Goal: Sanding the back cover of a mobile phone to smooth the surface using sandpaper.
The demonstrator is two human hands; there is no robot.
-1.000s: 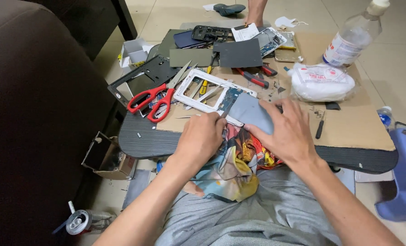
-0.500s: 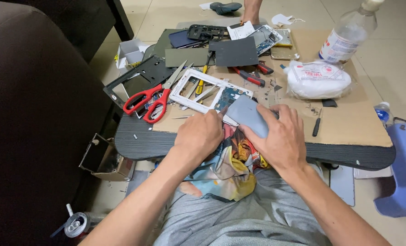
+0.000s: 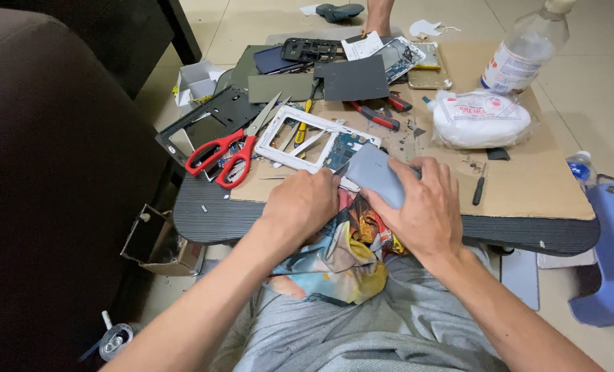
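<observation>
red scissors [image 3: 222, 155] | white frame [image 3: 300, 132] | plastic bottle [image 3: 524, 49] | white bag [image 3: 481, 118] | small screwdriver [image 3: 480, 186]

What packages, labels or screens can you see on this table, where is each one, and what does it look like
Plastic bottle: far right corner, clear, with a white label printed in red and blue.
White plastic bag: right of centre on the cardboard, bulging, red print on top.
Small white box: far left edge, open.
Paper slip: far edge, white, dark print.
Dark phone screens: far edge, flat, unlit.
Grey phone back: under the right hand, plain.
</observation>
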